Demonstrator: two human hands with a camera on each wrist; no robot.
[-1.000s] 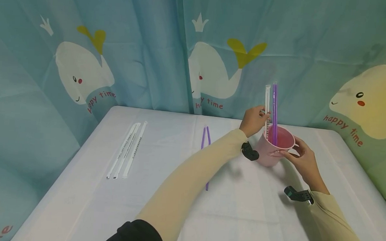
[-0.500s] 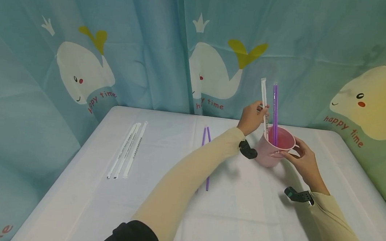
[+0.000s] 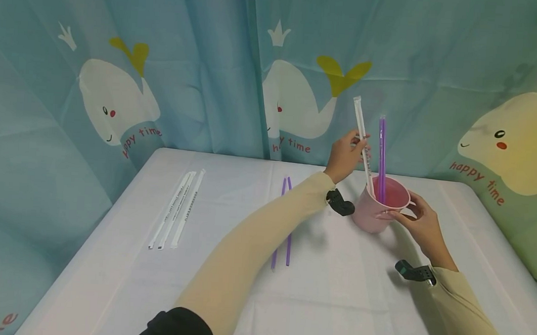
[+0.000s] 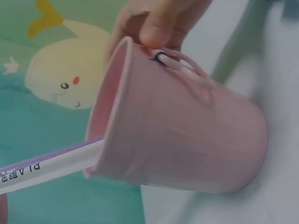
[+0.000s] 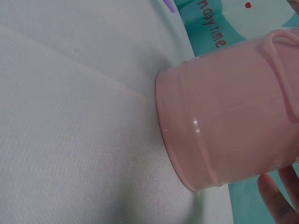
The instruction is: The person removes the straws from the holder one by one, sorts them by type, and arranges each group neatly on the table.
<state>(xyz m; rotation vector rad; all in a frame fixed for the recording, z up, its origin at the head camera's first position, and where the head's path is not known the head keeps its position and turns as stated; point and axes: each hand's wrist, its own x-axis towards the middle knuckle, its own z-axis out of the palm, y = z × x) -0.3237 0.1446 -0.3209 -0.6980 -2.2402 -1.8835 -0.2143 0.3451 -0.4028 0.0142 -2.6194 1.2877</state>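
Note:
My left hand pinches a white paper-wrapped straw above the cup. The straw leans left, its lower end inside a pink cup with a handle. Beside it a wrapped purple straw stands in the same cup. In the left wrist view the white straw, with dark print, lies against the purple one at the rim. My right hand holds the cup at its handle side, thumb near the rim. The right wrist view has the cup's wall up close, with fingertips against its side.
Three white wrapped straws lie side by side on the left of the white table. Two purple straws lie mid-table, partly hidden under the left forearm. A blue-green curtain with whale prints hangs behind the table.
My left hand has moved up and to the left, drawing the white straw higher and tilting its top leftward. The right hand and the cup have stayed nearly still.

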